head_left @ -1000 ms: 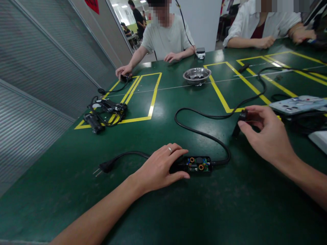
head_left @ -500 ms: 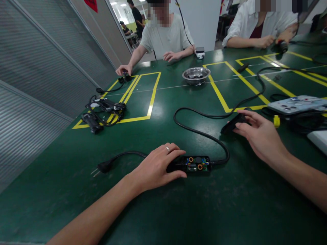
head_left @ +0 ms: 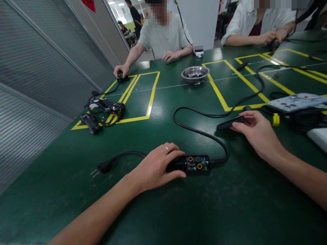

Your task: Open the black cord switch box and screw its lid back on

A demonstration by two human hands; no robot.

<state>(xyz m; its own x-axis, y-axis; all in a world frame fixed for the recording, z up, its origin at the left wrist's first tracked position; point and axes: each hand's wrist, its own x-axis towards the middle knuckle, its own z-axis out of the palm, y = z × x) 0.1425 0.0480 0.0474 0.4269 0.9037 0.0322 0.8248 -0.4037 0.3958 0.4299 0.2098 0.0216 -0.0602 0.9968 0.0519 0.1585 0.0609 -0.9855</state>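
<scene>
My left hand (head_left: 159,166) rests over the left end of a black plastic housing (head_left: 209,170), its thumb and fingers gripping the two long sides. An exposed circuit board (head_left: 196,163) with copper-wound ring coils lies inside the housing. From the housing's left end a cord runs under my hand to a two-pin plug (head_left: 103,167); a black cable (head_left: 201,133) leaves the right end and loops up the table. Between thumb and fingers, my right hand (head_left: 258,132) holds a long black plastic cover (head_left: 228,123) just above the table, apart from the housing.
A metal bowl (head_left: 195,75) with small dark parts stands mid-table. Bundled black cables and devices (head_left: 109,106) lie left among yellow tape lines. A phone (head_left: 297,102), a yellow piece (head_left: 276,119) and coiled cable are at right. Two people sit opposite, hands on dark items.
My right hand has turned the black cover to a flatter, edge-on angle and shifted it slightly left. My left hand and the housing stay in place.
</scene>
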